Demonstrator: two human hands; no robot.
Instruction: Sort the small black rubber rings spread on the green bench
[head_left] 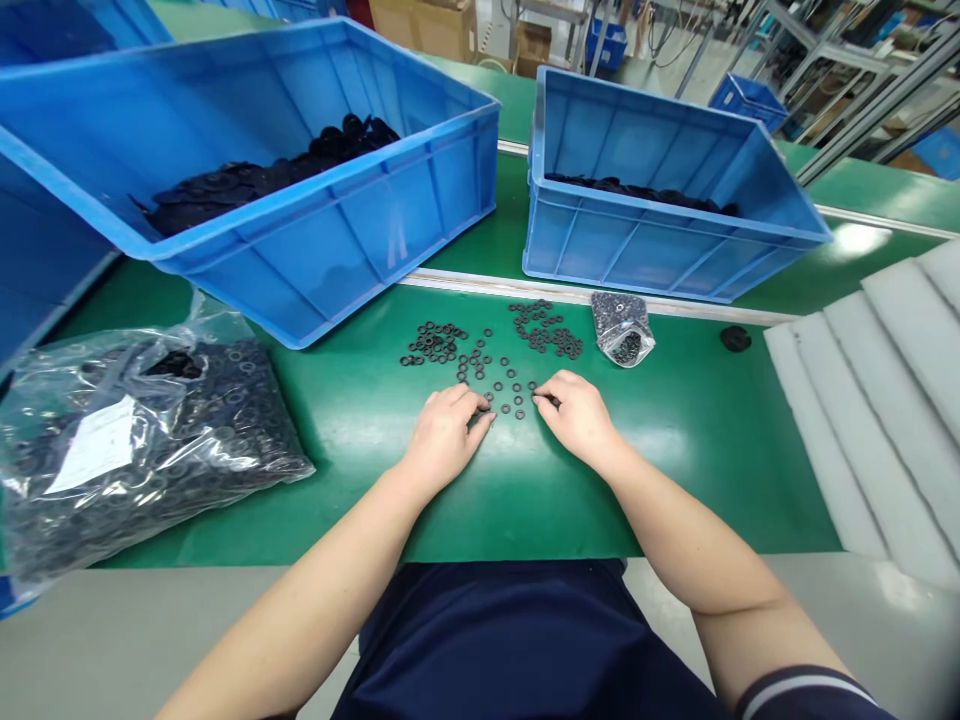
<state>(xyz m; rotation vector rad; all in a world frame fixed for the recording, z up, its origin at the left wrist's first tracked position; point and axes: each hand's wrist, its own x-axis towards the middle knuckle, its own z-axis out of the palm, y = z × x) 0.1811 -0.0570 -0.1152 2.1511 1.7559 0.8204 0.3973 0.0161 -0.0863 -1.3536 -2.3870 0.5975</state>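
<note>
Small black rings [507, 408] lie loosely scattered on the green tabletop between my hands. Behind them are two denser groups, one of black rings [435, 343] to the left and another [555, 338] to the right. My left hand [448, 432] rests at the near edge of the scatter, thumb and index finger closed together beside a ring; whatever sits between them is too small to make out. With its fingertips pinched at a single black ring [532, 386], my right hand [577, 415] stays on the right side of the scatter.
A large clear bag of black rings [172, 440] lies at left. A small clear bag of dark pieces [622, 330] is behind my right hand. Two blue bins [420, 190] [660, 240] with black parts stand at the back. White foam sheets [862, 420] and a black part [735, 338] are at right.
</note>
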